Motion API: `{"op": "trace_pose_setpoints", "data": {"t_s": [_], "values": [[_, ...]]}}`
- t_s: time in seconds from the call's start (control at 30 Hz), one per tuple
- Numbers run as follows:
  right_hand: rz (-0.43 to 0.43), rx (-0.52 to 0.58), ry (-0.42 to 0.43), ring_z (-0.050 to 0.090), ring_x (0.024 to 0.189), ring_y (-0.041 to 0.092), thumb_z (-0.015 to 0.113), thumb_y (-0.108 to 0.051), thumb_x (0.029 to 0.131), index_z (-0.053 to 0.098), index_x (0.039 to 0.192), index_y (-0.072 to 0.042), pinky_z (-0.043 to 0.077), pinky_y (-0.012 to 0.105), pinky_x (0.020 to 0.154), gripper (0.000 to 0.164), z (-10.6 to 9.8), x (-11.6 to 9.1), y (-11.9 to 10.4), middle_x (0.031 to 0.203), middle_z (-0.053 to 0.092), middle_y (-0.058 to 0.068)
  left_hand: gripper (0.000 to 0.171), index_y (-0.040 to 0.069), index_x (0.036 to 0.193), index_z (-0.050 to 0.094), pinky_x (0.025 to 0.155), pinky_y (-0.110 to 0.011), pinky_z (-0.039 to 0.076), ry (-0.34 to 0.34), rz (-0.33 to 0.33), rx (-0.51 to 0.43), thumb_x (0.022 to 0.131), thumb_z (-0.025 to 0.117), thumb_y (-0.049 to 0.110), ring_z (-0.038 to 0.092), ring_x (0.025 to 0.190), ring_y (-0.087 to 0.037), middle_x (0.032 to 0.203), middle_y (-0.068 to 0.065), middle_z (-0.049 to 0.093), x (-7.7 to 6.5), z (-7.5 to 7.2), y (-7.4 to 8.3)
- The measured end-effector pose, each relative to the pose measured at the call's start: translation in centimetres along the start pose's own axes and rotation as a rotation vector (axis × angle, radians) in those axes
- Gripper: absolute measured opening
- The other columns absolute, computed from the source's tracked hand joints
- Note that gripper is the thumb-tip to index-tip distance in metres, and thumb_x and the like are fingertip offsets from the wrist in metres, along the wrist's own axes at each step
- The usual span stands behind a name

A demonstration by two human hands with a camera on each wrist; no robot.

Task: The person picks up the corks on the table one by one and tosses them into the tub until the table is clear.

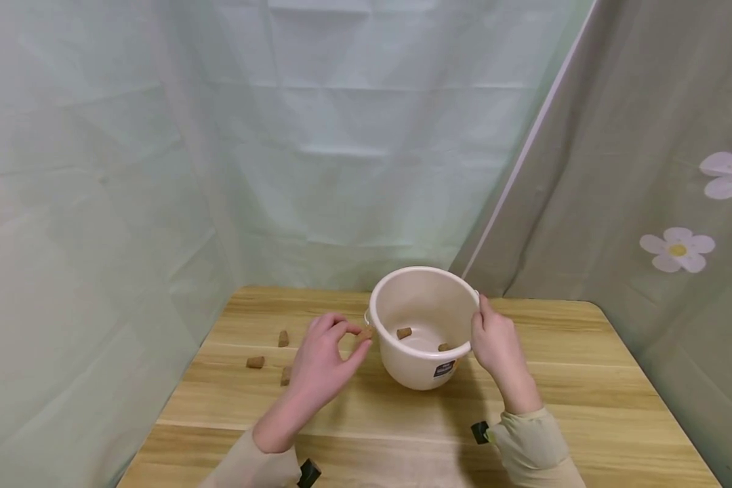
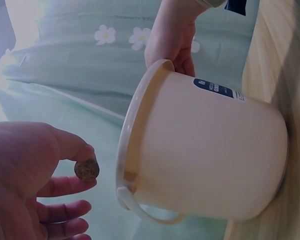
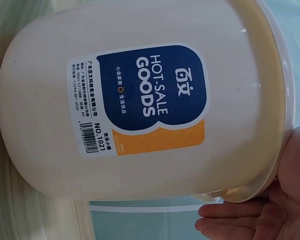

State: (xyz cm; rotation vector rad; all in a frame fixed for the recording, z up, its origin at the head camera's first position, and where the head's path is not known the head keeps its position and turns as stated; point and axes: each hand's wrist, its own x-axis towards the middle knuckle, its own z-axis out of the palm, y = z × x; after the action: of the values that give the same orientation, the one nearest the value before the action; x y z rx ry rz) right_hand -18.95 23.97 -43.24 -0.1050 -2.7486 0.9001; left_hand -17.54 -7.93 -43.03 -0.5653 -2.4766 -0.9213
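Between the thumb and index finger of my left hand (image 1: 324, 358) a brown cork stopper (image 1: 364, 333) is pinched, just outside the left rim of a cream plastic bucket (image 1: 405, 369). The left wrist view shows that cork (image 2: 87, 170) apart from the bucket's rim, the other fingers loosely spread. My right hand (image 1: 500, 342) grips the bucket's right rim; in the right wrist view its fingers (image 3: 230, 220) lie under the rim's edge. Inside the bucket lie one cork (image 1: 404, 333) and another cork (image 1: 444, 347), partly hidden by the front wall.
Left of my left hand, a cork (image 1: 283, 339), a second cork (image 1: 255, 362) and a third cork (image 1: 286, 375), partly covered by the hand, lie on the wooden table (image 1: 585, 393). The bucket's handle (image 2: 150, 212) hangs at its side. Curtains (image 1: 366, 135) surround the table.
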Motion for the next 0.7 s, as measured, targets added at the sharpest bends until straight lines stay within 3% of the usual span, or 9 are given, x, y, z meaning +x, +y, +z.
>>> {"op": "trace_pose_setpoints", "data": {"t_s": [0.33, 0.7], "values": [[0.0, 0.0, 0.008, 0.054, 0.132, 0.059, 0.031, -0.02, 0.114, 0.036, 0.161, 0.009, 0.044, 0.07, 0.111, 0.056, -0.1, 0.0, 0.0, 0.148, 0.052, 0.038, 0.021, 0.011, 0.102, 0.08, 0.085, -0.04, 0.053, -0.005, 0.026, -0.027, 0.091, 0.087, 0.028, 0.055, 0.101, -0.024, 0.105, 0.0, 0.063, 1.5, 0.7, 1.1], [-0.008, -0.001, 0.016, 0.056, 0.131, 0.058, 0.031, -0.02, 0.113, 0.039, 0.16, 0.009, 0.046, 0.069, 0.109, 0.055, 0.1, -0.1, -0.2, 0.146, 0.054, 0.038, 0.02, 0.011, 0.1, 0.08, 0.086, -0.042, 0.054, -0.003, 0.064, -0.056, 0.089, 0.089, 0.026, 0.056, 0.105, -0.026, 0.106, -0.002, 0.065, 2.9, 2.0, 2.4]]}}
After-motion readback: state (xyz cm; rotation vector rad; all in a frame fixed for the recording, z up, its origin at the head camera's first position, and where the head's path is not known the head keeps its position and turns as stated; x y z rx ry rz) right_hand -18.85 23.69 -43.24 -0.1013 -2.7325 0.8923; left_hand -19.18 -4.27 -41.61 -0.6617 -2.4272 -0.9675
